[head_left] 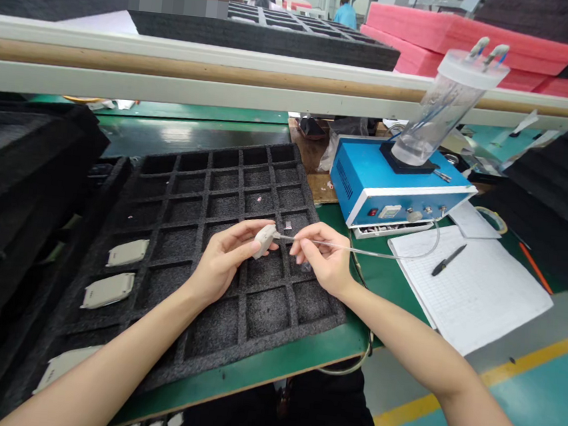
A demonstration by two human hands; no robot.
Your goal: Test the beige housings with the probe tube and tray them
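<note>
My left hand [220, 258] is closed on a small beige plastic casing [264, 239], held up above the black foam tray [269, 312]. Between the fingers of my right hand [328, 260] runs a thin clear tube [375, 254]. The tube's left end meets the edge of the casing; whether it goes inside is too small to tell. From my right hand, the tube curves back to the front of a blue box-shaped machine [368, 174]. Several similar beige casings [128, 252] lie in the tray's left column.
A clear cylinder [434, 113] leans on top of the machine. To the right are paper sheets [480, 305] with a black pen [449, 260]. Dark foam stacks stand at far left and right. A shelf rail [225, 93] crosses behind, carrying pink foam [462, 36].
</note>
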